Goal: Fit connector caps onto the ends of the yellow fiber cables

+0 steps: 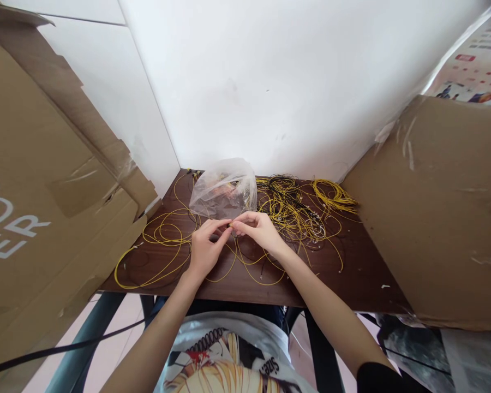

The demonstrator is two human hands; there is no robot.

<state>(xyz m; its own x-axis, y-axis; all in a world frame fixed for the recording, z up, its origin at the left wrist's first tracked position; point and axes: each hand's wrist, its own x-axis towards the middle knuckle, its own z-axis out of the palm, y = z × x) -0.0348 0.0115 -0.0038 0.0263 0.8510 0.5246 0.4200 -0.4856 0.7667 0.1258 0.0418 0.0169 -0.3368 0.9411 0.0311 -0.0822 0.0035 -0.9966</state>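
Note:
Over the middle of the table, my left hand (pixel 208 244) and my right hand (pixel 257 230) meet fingertip to fingertip. Between them they pinch a small black and yellow connector (pixel 229 225), largely covered by the fingers. Thin yellow wire (pixel 245 268) hangs in loops below the hands and looks joined to it, though the join is hidden. Just behind my fingers stands a clear plastic bag (pixel 225 188) with small parts inside, too blurred to name. More yellow wire (pixel 163 232) lies in loose loops left of my left hand.
A tangled pile of yellow and black wires (pixel 288 210) with small pale ends lies right of the bag. Beside it is a neater yellow coil (pixel 333 195). Cardboard panels (pixel 442 218) flank the brown table (pixel 364 267) on both sides, and a white wall (pixel 265 98) rises behind.

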